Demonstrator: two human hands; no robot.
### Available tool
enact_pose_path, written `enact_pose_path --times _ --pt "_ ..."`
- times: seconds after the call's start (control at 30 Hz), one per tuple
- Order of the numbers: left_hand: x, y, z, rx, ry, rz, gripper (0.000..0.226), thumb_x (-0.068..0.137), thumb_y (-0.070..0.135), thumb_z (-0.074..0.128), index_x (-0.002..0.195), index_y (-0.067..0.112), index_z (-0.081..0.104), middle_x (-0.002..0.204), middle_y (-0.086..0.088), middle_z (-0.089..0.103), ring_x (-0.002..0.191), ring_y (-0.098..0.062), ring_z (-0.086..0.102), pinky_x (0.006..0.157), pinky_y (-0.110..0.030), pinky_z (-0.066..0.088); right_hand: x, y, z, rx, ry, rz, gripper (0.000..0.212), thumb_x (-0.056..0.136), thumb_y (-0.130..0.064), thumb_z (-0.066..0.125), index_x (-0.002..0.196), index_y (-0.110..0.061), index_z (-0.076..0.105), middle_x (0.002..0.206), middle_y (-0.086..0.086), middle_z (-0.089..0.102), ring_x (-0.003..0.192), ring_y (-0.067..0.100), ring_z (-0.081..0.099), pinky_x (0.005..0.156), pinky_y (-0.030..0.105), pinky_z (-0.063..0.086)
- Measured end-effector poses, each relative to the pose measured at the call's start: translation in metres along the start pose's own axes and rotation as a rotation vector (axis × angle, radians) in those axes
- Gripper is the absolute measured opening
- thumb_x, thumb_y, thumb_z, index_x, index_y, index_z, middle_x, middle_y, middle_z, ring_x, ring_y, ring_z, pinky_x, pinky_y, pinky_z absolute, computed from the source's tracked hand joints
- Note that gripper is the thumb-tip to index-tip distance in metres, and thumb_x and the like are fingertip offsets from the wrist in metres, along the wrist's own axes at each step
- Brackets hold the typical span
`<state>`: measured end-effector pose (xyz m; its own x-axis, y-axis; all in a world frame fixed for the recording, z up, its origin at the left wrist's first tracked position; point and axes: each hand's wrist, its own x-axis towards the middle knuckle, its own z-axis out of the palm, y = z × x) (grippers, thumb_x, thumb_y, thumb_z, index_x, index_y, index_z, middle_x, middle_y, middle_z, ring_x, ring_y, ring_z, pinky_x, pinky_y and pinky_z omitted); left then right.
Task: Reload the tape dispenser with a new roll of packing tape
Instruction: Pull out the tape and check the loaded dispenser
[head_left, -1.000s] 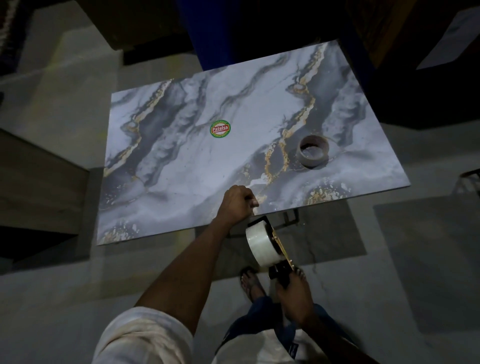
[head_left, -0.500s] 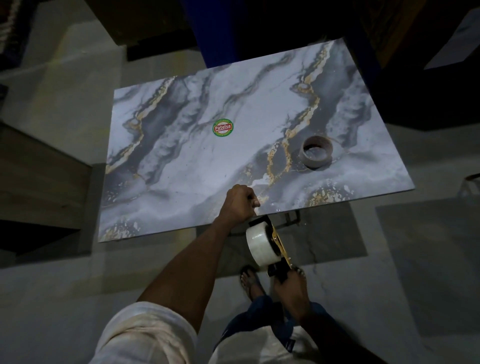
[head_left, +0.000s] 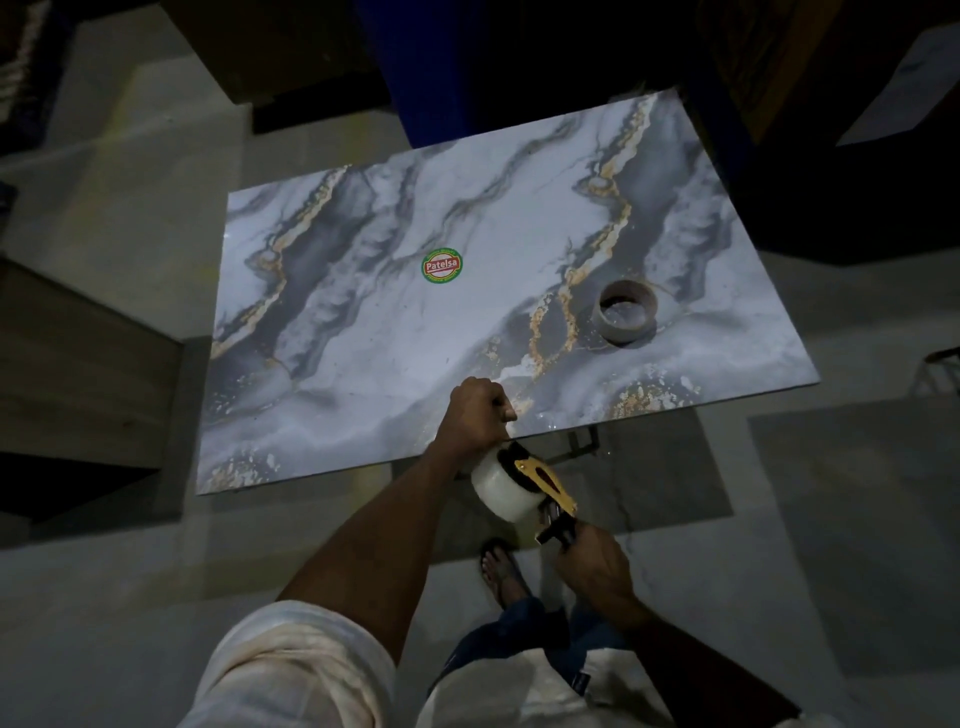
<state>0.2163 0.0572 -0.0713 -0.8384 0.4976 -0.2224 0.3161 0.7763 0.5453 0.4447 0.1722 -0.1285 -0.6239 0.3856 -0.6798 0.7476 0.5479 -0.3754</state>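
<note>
Barely anything moved: left hand (head_left: 475, 415) still fisted at dispenser's (head_left: 540, 480) front, right hand (head_left: 592, 566) clamping its handle. New roll (head_left: 501, 488) mounted; threading likely remains. Empty core (head_left: 626, 312) beyond right hand.

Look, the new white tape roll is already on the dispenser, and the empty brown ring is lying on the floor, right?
Not quite. The white tape roll is on the dispenser, held by the right hand, but the empty brown ring lies on the marble table, near its right side, not on the floor. The head view shows it.
</note>
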Motion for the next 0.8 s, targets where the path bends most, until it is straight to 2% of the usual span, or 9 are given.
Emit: enact_pose_path --times 0.1,0.17,0.23,0.33,0.4,0.5,0.57,0.67,0.8 --pt "0.002 0.0 0.001 -0.008 -0.047 -0.037 0.014 0.064 -0.005 0.08 0.071 0.007 0.076 0.077 -0.003 0.078 0.072 -0.012 0.073 0.065 -0.023 0.054 0.007 0.029 -0.007 -0.108 -0.125 0.058 0.026 0.092 -0.029 0.056 0.113 -0.019 0.066 0.114 0.008 0.071 0.105 0.029 0.067 0.084 0.032 0.051" --pt "0.006 0.001 -0.001 -0.018 -0.075 -0.063 0.016 0.063 -0.005 0.082 0.073 0.008 0.077 0.078 -0.003 0.078 0.075 -0.012 0.075 0.067 -0.026 0.059 0.012 0.049 -0.02 -0.225 -0.106 0.049 0.025 0.094 -0.038 0.054 0.105 -0.021 0.067 0.108 0.002 0.073 0.099 0.023 0.07 0.079 0.029 0.051" --pt "0.008 0.001 -0.003 -0.049 -0.088 -0.088 0.017 0.064 -0.005 0.082 0.073 0.008 0.076 0.077 -0.004 0.078 0.076 -0.012 0.076 0.065 -0.027 0.061 0.011 0.061 -0.04 -0.281 -0.047 0.019 0.018 0.094 -0.037 0.054 0.091 -0.022 0.063 0.096 0.0 0.072 0.088 0.02 0.069 0.073 0.027 0.049" --pt "0.006 0.004 -0.009 -0.136 -0.097 -0.172 0.023 0.072 -0.009 0.079 0.065 0.009 0.067 0.07 -0.005 0.073 0.08 -0.015 0.079 0.057 -0.028 0.059 0.011 0.067 -0.069 -0.387 0.044 0.0 0.018 0.092 -0.025 0.052 0.102 -0.018 0.067 0.099 0.002 0.073 0.091 0.021 0.07 0.075 0.028 0.051" --pt "0.007 0.003 -0.012 -0.136 -0.034 -0.167 0.038 0.069 0.002 0.09 0.06 0.019 0.057 0.069 -0.001 0.067 0.075 -0.017 0.076 0.054 -0.027 0.054 0.005 0.065 -0.089 -0.476 0.085 -0.062 0.024 0.091 -0.023 0.052 0.111 -0.023 0.065 0.099 0.001 0.074 0.091 0.021 0.071 0.074 0.029 0.051" --pt "0.005 -0.005 -0.018 -0.127 0.076 -0.203 0.051 0.054 0.035 0.1 0.059 0.024 0.05 0.069 -0.002 0.064 0.066 -0.021 0.063 0.057 -0.034 0.047 -0.01 0.06 -0.125 -0.586 0.152 -0.176 0.033 0.086 -0.024 0.055 0.117 -0.031 0.062 0.097 0.002 0.075 0.087 0.022 0.072 0.07 0.032 0.053" --pt "0.002 -0.008 -0.019 -0.114 0.101 -0.293 0.048 0.057 0.042 0.098 0.062 0.019 0.056 0.069 -0.004 0.069 0.067 -0.022 0.066 0.062 -0.038 0.053 -0.021 0.055 -0.15 -0.647 0.215 -0.232 0.036 0.083 -0.024 0.056 0.116 -0.035 0.063 0.094 0.001 0.074 0.082 0.021 0.072 0.067 0.032 0.054" --pt "0.002 -0.001 -0.025 -0.06 0.19 -0.334 0.034 0.072 0.036 0.09 0.07 0.015 0.063 0.074 -0.001 0.075 0.074 -0.021 0.072 0.075 -0.041 0.058 -0.038 0.044 -0.183 -0.701 0.297 -0.294 0.033 0.08 -0.026 0.058 0.11 -0.038 0.066 0.085 -0.001 0.072 0.077 0.02 0.071 0.062 0.03 0.052" --pt "0.001 0.016 -0.045 -0.043 0.242 -0.35 0.023 0.081 0.033 0.082 0.085 0.013 0.071 0.079 0.0 0.071 0.076 -0.021 0.067 0.075 -0.031 0.049 -0.057 0.031 -0.215 -0.733 0.407 -0.338 0.024 0.074 -0.029 0.066 0.097 -0.037 0.069 0.072 0.0 0.067 0.067 0.022 0.069 0.053 0.028 0.043"
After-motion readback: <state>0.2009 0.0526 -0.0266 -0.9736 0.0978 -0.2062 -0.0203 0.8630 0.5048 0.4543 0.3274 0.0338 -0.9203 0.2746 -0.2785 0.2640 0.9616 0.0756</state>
